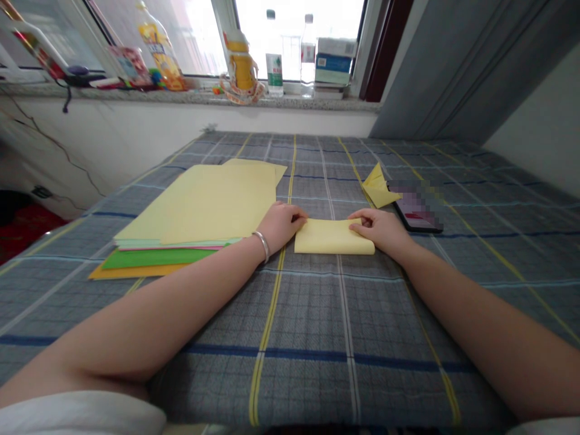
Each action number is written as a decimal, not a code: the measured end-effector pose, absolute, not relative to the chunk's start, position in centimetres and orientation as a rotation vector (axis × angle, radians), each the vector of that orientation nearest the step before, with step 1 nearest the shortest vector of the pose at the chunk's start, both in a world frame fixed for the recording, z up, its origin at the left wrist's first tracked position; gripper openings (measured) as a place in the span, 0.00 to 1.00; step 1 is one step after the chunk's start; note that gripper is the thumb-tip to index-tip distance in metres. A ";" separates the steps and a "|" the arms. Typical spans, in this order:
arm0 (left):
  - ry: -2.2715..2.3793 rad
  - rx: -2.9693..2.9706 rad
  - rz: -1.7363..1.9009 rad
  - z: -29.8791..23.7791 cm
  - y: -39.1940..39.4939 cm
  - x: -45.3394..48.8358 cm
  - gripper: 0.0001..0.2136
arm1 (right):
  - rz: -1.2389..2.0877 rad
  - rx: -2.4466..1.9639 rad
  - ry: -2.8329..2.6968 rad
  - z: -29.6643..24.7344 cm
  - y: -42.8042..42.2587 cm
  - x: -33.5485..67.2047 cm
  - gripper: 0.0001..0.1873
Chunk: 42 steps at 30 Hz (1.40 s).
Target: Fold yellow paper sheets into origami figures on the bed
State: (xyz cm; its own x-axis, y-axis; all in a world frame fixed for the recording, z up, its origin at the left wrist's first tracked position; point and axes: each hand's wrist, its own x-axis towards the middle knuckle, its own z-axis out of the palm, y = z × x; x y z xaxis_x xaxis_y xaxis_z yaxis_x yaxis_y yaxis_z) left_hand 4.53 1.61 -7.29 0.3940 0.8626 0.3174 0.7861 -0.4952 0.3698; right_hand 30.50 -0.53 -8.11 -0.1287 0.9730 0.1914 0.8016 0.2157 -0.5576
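Observation:
A small sheet of yellow paper (334, 237) lies on the checked cloth, folded over with a rounded, uncreased bend along its near edge. At its far left corner my left hand (280, 226), with a silver bracelet at the wrist, pinches the paper between thumb and fingers. My right hand (383, 229) grips the far right corner the same way, thumb towards me. Behind my right hand stands a folded yellow paper shape (379, 187) with pointed tips. It touches or overlaps the edge of a dark phone (415, 208), whose screen is partly blurred.
Left of my left hand lies a stack of coloured paper (217, 202), yellow on top, green and orange below. The checked cloth (308, 326) covers the surface. Bottles, a yellow cup (242, 66) and boxes (334, 63) line the windowsill. A grey curtain (444, 66) hangs right.

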 end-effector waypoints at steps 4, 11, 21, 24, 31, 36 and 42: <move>1.407 2.612 0.699 -7.5 1.8 4.6 0.08 | 0.382 -1.634 -2.057 -7.9 -0.6 30.5 0.14; 1.378 2.751 0.632 -8.3 2.1 4.7 0.11 | 0.372 -1.613 -2.103 -8.1 -0.4 30.6 0.15; 1.025 2.979 0.583 -7.9 2.2 4.9 0.14 | 0.178 -1.338 -2.260 -8.6 0.4 30.9 0.12; 0.772 3.040 0.423 -7.4 2.4 4.9 0.16 | 0.080 -1.180 -2.395 -8.2 0.8 30.8 0.12; 0.837 2.961 0.334 -6.4 2.3 5.1 0.16 | 0.276 -1.159 -2.573 -6.2 1.1 30.3 0.14; 0.914 2.921 0.275 -6.0 1.3 5.7 0.15 | 0.397 -1.363 -2.562 -4.8 0.4 29.6 0.15; 1.020 2.993 0.246 -5.6 -0.3 6.5 0.14 | 0.093 -1.550 -2.660 -4.3 -1.4 27.3 0.26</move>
